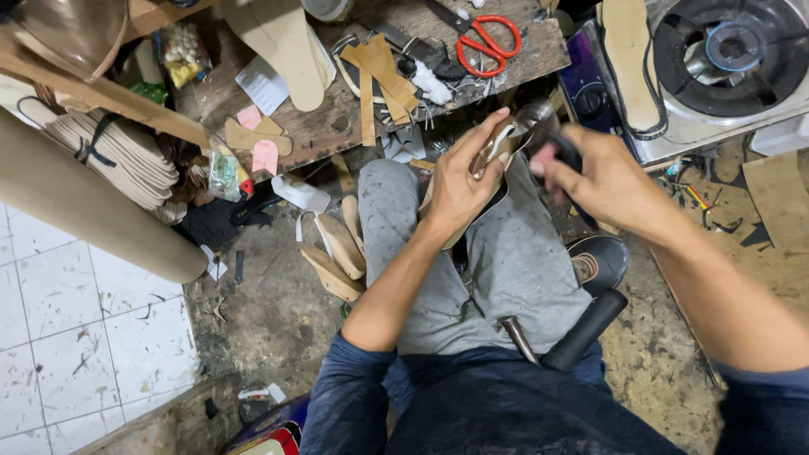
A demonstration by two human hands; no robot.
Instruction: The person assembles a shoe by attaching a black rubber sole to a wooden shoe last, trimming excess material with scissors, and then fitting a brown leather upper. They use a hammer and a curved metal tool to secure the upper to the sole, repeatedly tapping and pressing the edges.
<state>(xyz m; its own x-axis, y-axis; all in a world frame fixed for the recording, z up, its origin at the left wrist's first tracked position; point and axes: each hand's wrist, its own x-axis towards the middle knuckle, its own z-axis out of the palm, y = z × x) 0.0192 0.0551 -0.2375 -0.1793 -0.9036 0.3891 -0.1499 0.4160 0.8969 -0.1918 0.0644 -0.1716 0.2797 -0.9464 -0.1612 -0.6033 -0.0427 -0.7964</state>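
Note:
My left hand [459,181] grips a tan shoe piece [497,147] held over my lap, fingers wrapped round its edge. My right hand [602,177] is closed on a dark tool [560,152] whose blurred tip meets the top of the shoe piece. Both hands hover above my grey trousers [506,270]. A black-handled tool [577,329] lies across my lap near my waist.
A low wooden bench [337,126] ahead carries red-handled scissors [489,38], tan leather strips [383,76] and an insole [282,46]. A gas burner [729,55] stands at the right. Stacked insoles [118,156], a cardboard roll [76,202] and wooden lasts [341,253] lie on the left.

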